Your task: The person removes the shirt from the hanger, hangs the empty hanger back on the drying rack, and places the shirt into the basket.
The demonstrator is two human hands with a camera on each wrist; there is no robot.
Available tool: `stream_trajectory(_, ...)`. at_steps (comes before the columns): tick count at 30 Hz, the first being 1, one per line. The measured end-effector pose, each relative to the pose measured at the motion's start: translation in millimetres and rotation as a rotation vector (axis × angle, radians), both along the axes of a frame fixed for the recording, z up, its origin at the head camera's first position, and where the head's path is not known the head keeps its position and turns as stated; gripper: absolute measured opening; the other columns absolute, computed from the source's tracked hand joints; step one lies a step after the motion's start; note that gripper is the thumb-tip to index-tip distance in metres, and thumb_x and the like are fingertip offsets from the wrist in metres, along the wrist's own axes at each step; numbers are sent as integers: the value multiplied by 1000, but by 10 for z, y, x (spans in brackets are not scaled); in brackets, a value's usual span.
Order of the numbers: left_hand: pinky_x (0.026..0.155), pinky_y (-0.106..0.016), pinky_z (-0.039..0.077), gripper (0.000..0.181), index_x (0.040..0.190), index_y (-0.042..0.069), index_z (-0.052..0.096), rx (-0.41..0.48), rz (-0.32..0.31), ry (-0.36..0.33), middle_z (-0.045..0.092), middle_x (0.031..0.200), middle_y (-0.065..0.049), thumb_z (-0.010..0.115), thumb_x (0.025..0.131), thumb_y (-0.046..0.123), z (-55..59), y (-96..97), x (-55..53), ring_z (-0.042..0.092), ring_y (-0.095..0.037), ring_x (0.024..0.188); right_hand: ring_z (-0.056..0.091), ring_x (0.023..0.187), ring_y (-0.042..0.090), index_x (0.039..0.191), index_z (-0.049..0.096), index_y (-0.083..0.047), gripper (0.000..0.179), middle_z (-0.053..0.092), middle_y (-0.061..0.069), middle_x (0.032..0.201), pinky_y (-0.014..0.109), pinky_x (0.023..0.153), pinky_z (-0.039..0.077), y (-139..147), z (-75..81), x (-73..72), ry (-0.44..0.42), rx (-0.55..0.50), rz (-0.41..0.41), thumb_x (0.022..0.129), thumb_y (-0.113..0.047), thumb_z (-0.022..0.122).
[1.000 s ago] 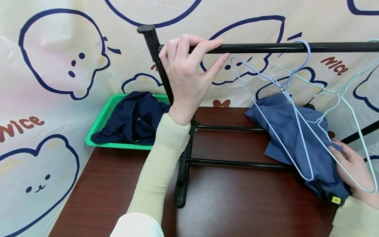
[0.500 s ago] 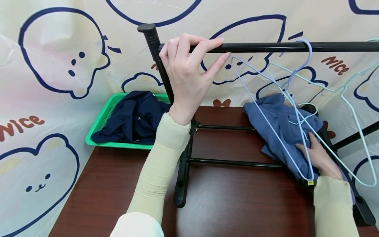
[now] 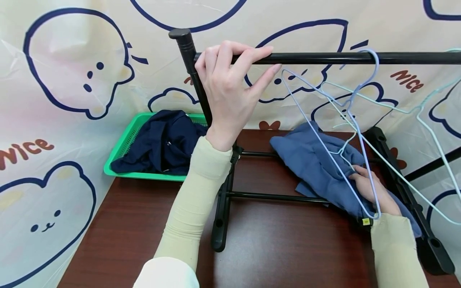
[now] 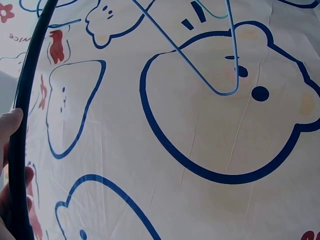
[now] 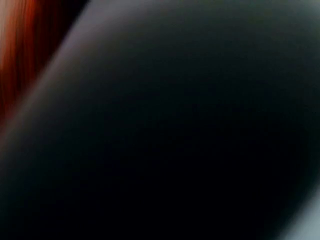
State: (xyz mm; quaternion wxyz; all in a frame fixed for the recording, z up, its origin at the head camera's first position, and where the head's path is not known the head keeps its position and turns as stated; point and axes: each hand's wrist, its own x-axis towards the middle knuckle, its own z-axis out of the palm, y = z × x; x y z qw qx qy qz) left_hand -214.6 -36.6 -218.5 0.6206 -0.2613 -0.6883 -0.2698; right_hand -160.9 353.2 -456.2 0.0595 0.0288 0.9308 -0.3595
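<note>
My left hand (image 3: pixel 230 80) grips the top bar (image 3: pixel 317 58) of a black clothes rack near its left post. In the left wrist view its thumb and fingertips show at the bar (image 4: pixel 21 125). Below the bar, my right hand (image 3: pixel 374 192) holds a bunched blue garment (image 3: pixel 306 154), thumb on top and the other fingers mostly hidden by cloth. A pale wire hanger's neck (image 3: pixel 340 153) stands up from the garment beside the thumb. Dark, blurred material fills the right wrist view.
A lavender-blue hanger (image 3: pixel 375 68) and a mint hanger (image 3: pixel 428 123) hang from the bar, partly in front of my right hand. A green basket (image 3: pixel 120 154) with navy clothing (image 3: pixel 162 144) stands at the left. The rack's lower rails (image 3: pixel 273 196) cross the brown table (image 3: pixel 288 244).
My right hand has moved left with the blue garment, from the far right to behind the hanging hangers. The hanger neck has shifted left too. My left hand has stayed on the bar.
</note>
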Motion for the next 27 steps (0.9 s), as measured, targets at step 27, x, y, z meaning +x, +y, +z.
stream_trajectory(27,103,-45,25,55,121,0,58,-102,-243,-37,49,127,-23,76,76,26,-189,-176,398,39,-29,125,30,57,18,73,42,-8,21,30,4,66,31,56,27,-1137,269,143,229,-236,155,92,-1,35)
